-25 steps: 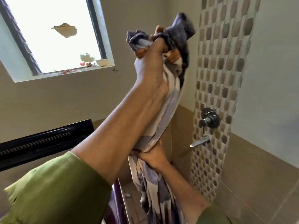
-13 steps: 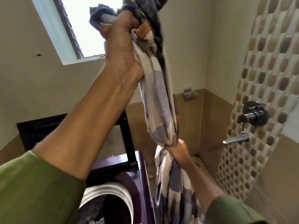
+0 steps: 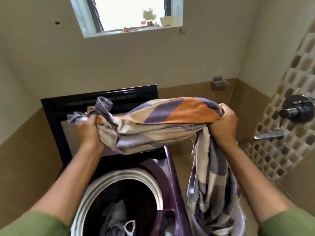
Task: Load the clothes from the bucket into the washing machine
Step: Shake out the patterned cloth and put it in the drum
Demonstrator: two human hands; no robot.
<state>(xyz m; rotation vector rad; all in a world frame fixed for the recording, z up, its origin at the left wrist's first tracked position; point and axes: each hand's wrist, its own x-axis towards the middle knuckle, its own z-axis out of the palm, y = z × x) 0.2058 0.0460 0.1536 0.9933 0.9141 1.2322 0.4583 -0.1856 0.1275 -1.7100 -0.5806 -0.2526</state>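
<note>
A long striped towel [image 3: 158,123] in purple, cream and orange stretches level between both hands above the washing machine [image 3: 172,169]. My left hand [image 3: 89,132] grips its bunched end at the left. My right hand [image 3: 222,123] grips it at the right, and the rest of the towel hangs down into the pale bucket [image 3: 242,220] on the floor. The purple top-loading machine stands open, its drum [image 3: 119,174] holding a few dark and grey clothes [image 3: 117,218].
The machine's black lid [image 3: 56,106] stands raised against the back wall. A shower tap and spout [image 3: 271,134] stick out of the mosaic-tiled wall at the right. A window [image 3: 129,12] sits high in the back wall.
My left hand came down from overhead to chest height and my right hand rose and moved right, so the towel now lies level instead of hanging upright. The view tilted down onto the machine.
</note>
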